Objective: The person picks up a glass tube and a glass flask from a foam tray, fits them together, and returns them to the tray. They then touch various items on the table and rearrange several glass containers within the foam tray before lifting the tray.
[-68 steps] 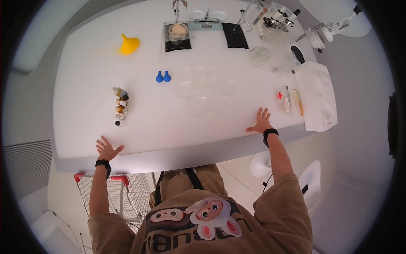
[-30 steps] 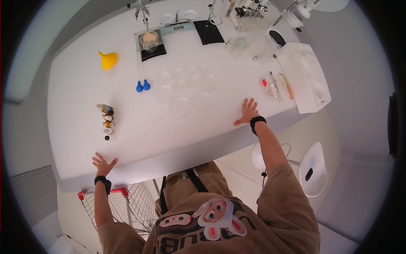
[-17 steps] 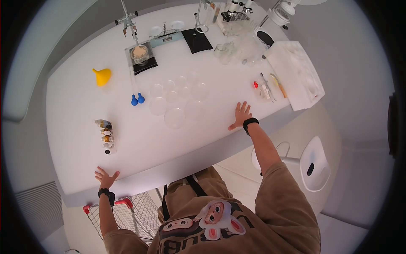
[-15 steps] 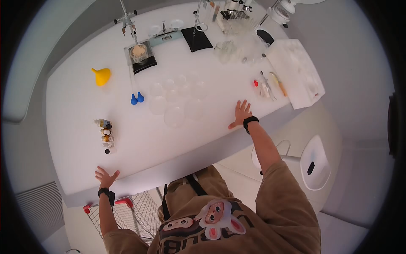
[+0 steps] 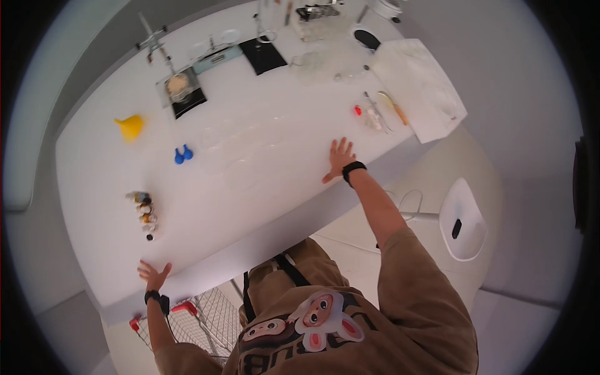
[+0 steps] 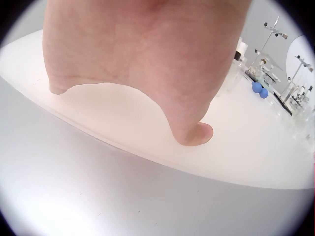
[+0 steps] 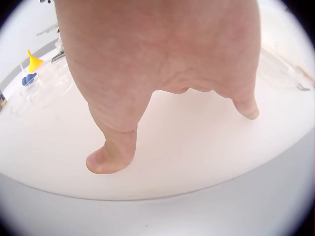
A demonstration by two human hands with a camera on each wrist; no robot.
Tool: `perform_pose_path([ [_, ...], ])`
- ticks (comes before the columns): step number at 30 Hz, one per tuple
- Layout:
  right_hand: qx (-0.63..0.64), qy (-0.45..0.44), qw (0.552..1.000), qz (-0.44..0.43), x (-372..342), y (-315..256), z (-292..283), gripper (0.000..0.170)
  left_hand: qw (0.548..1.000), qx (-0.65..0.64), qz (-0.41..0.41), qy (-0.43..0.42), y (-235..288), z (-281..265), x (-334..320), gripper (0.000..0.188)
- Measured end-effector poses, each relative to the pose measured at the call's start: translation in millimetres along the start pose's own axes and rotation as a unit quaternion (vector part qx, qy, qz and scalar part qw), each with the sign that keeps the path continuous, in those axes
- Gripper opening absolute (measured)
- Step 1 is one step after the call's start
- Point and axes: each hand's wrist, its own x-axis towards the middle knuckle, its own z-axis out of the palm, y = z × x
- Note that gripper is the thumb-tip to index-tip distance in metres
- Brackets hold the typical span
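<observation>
My left hand [image 5: 154, 275] rests with spread fingers on the near left edge of the white table [image 5: 206, 237]. Nearest to it stands a row of small bottles [image 5: 147, 215], amber and white. My right hand [image 5: 339, 161] likewise rests on the near edge, further right, its fingers spread. Beyond it lie a small red item [image 5: 357, 110], slim metal tools [image 5: 375, 116] and a tool with an orange handle [image 5: 400, 115]. Both wrist views show thumb and fingertips touching the tabletop under arched palms, with nothing held.
Clear round dishes [image 5: 247, 172] lie mid-table, faint and blurred. Two blue rubber bulbs [image 5: 184, 154] and a yellow funnel [image 5: 131, 127] are to the left. Behind are a stand with a filled beaker [image 5: 178, 86], a balance [image 5: 217, 58] and clear glassware [image 5: 319, 65]. A white block [image 5: 419, 87] sits at right.
The head view has turned, so the table and its things appear shifted left and tilted. Both hands stay spread at the table edge; no object has visibly been moved.
</observation>
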Motion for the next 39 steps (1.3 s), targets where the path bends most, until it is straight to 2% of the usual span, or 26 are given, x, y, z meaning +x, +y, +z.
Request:
perform_pose_path([
  [5,-0.031,-0.051,0.998,0.034,12,-12,-6,0.164,0.997,-0.017,0.001,0.075,-1,16,-13,0.131],
  [7,-0.072,-0.068,0.992,0.076,45,-23,12,0.166,0.991,0.038,-0.016,0.126,-11,47,-5,0.103],
  [8,-0.119,-0.090,0.982,0.112,57,-29,15,0.168,0.919,0.356,0.088,0.144,-29,73,12,0.072],
  [9,-0.139,-0.124,0.974,0.128,63,-36,10,0.165,0.839,0.370,0.163,0.364,-36,94,12,0.056],
  [10,-0.159,-0.157,0.964,0.144,67,-41,7,0.164,0.837,0.461,0.109,0.273,-22,95,-5,0.054],
  [11,-0.187,-0.177,0.958,0.126,57,-44,-6,0.161,0.918,0.353,0.005,0.182,6,93,-21,0.049],
  [12,-0.215,-0.196,0.951,0.106,36,-44,-24,0.157,0.923,0.341,-0.014,0.180,31,89,-43,0.041],
  [13,-0.228,-0.187,0.950,0.099,18,-42,-36,0.151,0.940,0.229,-0.037,0.250,34,103,-39,0.036],
  [14,-0.244,-0.176,0.949,0.093,8,-39,-41,0.145,0.902,0.405,-0.019,0.148,61,101,-61,0.037],
  [15,-0.249,-0.098,0.959,0.092,29,-42,-10,0.145,0.930,0.351,-0.044,0.099,92,102,-83,0.038],
  [16,-0.250,-0.029,0.966,0.065,36,-35,10,0.136,0.951,0.297,-0.071,0.049,118,103,-100,0.039],
  [18,-0.244,0.102,0.964,-0.014,30,-14,29,0.111,0.964,0.258,0.022,-0.054,144,120,-106,0.051],
  [20,-0.172,0.205,0.946,-0.185,0,42,14,0.072,0.979,0.201,-0.017,-0.017,185,146,-121,0.069],
  [21,-0.168,0.203,0.946,-0.187,-4,71,-1,0.072,0.983,0.179,-0.031,-0.005,208,158,-131,0.077],
  [22,-0.057,0.066,0.945,-0.314,-4,99,-21,0.054,0.987,0.156,-0.044,0.008,230,170,-141,0.085],
  [23,0.053,-0.073,0.900,-0.427,-6,126,-35,0.038,0.990,0.140,0.002,0.004,252,182,-148,0.080],
  [24,0.091,-0.045,0.879,-0.466,-14,157,-42,0.032,0.989,0.142,0.027,-0.002,273,183,-161,0.074],
  [26,0.090,-0.057,0.853,-0.511,-25,215,-66,0.034,0.986,0.146,0.076,-0.013,318,186,-188,0.062],
  [28,0.170,-0.026,0.855,-0.489,-38,280,-94,0.033,0.982,0.151,0.114,-0.012,363,179,-223,0.055],
  [30,0.298,0.078,0.829,-0.466,-28,342,-101,0.030,0.993,0.091,0.071,0.018,406,175,-254,0.064],
  [32,0.370,0.129,0.835,-0.386,-24,408,-134,0.027,0.999,-0.018,-0.022,0.032,428,184,-260,0.077],
  [33,0.419,0.164,0.827,-0.338,-22,441,-146,0.025,0.999,-0.018,-0.023,0.032,444,178,-271,0.077],
  [35,0.483,0.239,0.811,-0.229,-15,497,-158,0.021,0.999,0.003,0.004,-0.045,490,157,-301,0.090],
  [36,0.501,0.277,0.802,-0.170,-9,520,-159,0.019,0.999,0.003,0.003,-0.040,498,160,-304,0.090],
  [38,0.421,0.410,0.805,-0.083,7,556,-148,0.016,0.998,-0.019,0.062,-0.016,506,162,-310,0.097],
  [39,0.426,0.399,0.808,-0.083,7,565,-140,0.016,0.990,-0.062,0.123,-0.039,503,166,-310,0.103],
])
